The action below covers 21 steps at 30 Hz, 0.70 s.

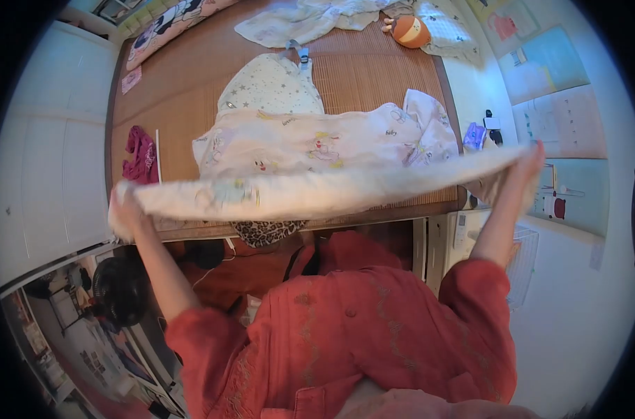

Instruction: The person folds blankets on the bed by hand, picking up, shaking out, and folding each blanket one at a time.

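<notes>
A white baby blanket (324, 146) printed with cartoon figures and the word "baby" lies spread across the bed's near part. Its near edge is lifted and stretched as a long band between my hands, slightly blurred. At the left end my left hand (127, 211) is closed on a corner. My right hand (529, 167) grips the other end, held higher, near the wall; its fingers are partly hidden. Just beyond the blanket lies a white star-patterned cloth piece (272, 84) with a grey buckled strap (302, 54).
The bed has a brown woven mat (373, 73). A magenta cloth (141, 155) lies at its left, a leopard-print item (268, 232) at its near edge. An orange plush toy (409, 32) rests far right. A black fan (118, 290) stands lower left; white cabinets (52, 153) flank the bed.
</notes>
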Motion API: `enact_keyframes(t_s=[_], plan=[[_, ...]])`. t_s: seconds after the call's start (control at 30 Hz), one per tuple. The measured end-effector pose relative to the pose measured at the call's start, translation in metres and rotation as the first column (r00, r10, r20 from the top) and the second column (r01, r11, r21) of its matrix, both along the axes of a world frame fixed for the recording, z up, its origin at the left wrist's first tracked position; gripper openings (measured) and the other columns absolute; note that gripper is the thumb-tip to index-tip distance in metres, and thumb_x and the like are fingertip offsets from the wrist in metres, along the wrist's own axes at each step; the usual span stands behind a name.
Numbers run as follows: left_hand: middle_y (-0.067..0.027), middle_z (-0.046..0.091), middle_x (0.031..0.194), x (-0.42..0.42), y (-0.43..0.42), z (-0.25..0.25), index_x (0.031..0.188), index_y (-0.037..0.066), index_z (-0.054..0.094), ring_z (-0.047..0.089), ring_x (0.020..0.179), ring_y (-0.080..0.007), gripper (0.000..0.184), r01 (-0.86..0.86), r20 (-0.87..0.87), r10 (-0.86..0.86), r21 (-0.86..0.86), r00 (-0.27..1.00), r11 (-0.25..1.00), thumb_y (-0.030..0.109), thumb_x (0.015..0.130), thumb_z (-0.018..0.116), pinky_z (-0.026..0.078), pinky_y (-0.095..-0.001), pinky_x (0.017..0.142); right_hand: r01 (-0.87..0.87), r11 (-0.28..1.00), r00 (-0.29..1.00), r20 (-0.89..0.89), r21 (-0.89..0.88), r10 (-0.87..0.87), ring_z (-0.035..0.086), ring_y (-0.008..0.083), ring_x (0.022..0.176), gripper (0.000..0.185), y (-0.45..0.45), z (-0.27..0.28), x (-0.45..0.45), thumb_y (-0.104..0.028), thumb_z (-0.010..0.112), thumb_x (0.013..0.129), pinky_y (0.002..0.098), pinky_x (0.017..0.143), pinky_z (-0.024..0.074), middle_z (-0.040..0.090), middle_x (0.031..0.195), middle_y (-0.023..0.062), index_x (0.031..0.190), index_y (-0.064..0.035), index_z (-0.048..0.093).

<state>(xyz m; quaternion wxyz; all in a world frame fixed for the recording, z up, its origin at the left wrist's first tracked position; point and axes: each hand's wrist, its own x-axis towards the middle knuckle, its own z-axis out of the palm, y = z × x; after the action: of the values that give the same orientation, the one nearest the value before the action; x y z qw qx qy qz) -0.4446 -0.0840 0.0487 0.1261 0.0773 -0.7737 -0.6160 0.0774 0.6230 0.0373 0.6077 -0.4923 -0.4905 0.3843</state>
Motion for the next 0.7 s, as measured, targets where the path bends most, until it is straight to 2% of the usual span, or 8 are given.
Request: enact_keyframes(t_s=[0.07,0.1,0.13,0.2,0.37,0.5,0.6,0.7], plan=[[-0.0113,0.052,0.113,0.007,0.075,-0.002,0.139,0.014,0.022,0.056,0.089,-0.0222,0.075,0.188,0.28,-0.185,0.016,0.942,0.982,0.015,0.078,0.066,0.049,-0.0375,0.072,-0.287,0.94,0.915,0.239,-0.186,0.326,0.057,0.0177,0.083,0.059,0.019,-0.039,-0.041,-0.005,0.056,0.081,0.0249,0.064,0.049,0.054,0.109,0.0159,0.134,-0.0048,0.031],[-0.0101,0.049,0.117,-0.014,0.074,-0.042,0.141,0.016,0.013,0.055,0.092,-0.0235,0.082,0.293,0.363,-0.367,0.244,0.856,0.924,0.023,0.079,0.067,0.048,-0.0369,0.072,-0.351,0.894,0.892,0.191,-0.28,0.41,0.058,0.0181,0.087,0.065,0.003,-0.047,-0.064,-0.011,0.058,0.081,0.0255,0.065,0.0494,0.05,0.116,0.0167,0.137,-0.0062,0.024],[-0.0105,0.045,0.122,0.002,0.098,-0.043,0.141,0.016,0.012,0.053,0.098,-0.0251,0.083,0.357,0.382,-0.379,0.13,0.843,0.925,0.028,0.08,0.067,0.048,-0.038,0.075,-0.413,0.833,0.863,0.135,-0.368,0.487,0.058,0.0186,0.09,0.072,-0.017,-0.052,-0.084,-0.016,0.061,0.082,0.026,0.066,0.0498,0.046,0.122,0.0175,0.14,-0.0075,0.018],[-0.0124,0.037,0.132,0.008,0.099,-0.086,0.141,0.013,0.014,0.05,0.103,-0.023,0.082,0.468,0.44,-0.439,0.046,0.783,0.882,0.029,0.08,0.066,0.047,-0.0369,0.077,-0.457,0.807,0.719,0.379,-0.374,0.583,0.057,0.0183,0.096,0.071,-0.04,-0.072,-0.096,-0.023,0.062,0.082,0.0272,0.067,0.0501,0.037,0.132,0.0169,0.139,-0.0088,0.022],[-0.018,0.035,0.135,0.077,0.049,-0.2,0.138,0.006,0.025,0.048,0.111,-0.0267,0.079,0.578,0.759,-0.28,-0.151,0.587,0.802,0.035,0.078,0.066,0.05,-0.0358,0.069,-0.398,0.631,0.566,0.363,-0.665,0.74,0.058,0.0144,0.086,0.049,-0.121,-0.157,-0.042,-0.024,0.06,0.083,0.0269,0.063,0.0494,0.056,0.108,0.0093,0.126,-0.0038,0.046],[-0.0186,0.046,0.123,0.13,-0.014,-0.305,0.133,0.002,0.031,0.053,0.096,-0.027,0.076,0.216,0.8,0.001,-0.164,0.6,0.963,0.038,0.077,0.066,0.05,-0.0379,0.066,-0.122,0.421,0.78,0.176,-0.899,0.601,0.055,0.0166,0.046,0.033,-0.156,-0.257,0.051,-0.034,0.057,0.086,0.0262,0.038,0.045,0.06,0.075,0.0084,0.097,-0.0035,0.055],[-0.0156,0.047,0.12,0.16,0.018,-0.249,0.128,0.003,0.036,0.052,0.096,-0.0262,0.069,0.031,0.847,0.091,-0.125,0.524,0.992,0.039,0.077,0.065,0.048,-0.0415,0.074,-0.056,0.358,0.789,0.179,-0.932,0.588,0.061,0.0214,0.061,0.046,-0.164,-0.299,0.075,-0.04,0.056,0.085,0.0297,0.047,0.0501,0.06,0.091,0.0137,0.11,-0.0017,0.049],[-0.0134,0.047,0.117,0.157,-0.012,-0.292,0.124,0.004,0.039,0.049,0.101,-0.0256,0.065,-0.104,0.878,0.109,-0.067,0.467,0.992,0.042,0.078,0.063,0.046,-0.0443,0.079,0.049,0.261,0.906,0.153,-0.964,0.395,0.054,0.0292,0.102,0.07,-0.171,-0.311,0.068,-0.053,0.054,0.082,0.0401,0.076,0.0494,0.046,0.122,0.02,0.127,-0.0018,0.036]])
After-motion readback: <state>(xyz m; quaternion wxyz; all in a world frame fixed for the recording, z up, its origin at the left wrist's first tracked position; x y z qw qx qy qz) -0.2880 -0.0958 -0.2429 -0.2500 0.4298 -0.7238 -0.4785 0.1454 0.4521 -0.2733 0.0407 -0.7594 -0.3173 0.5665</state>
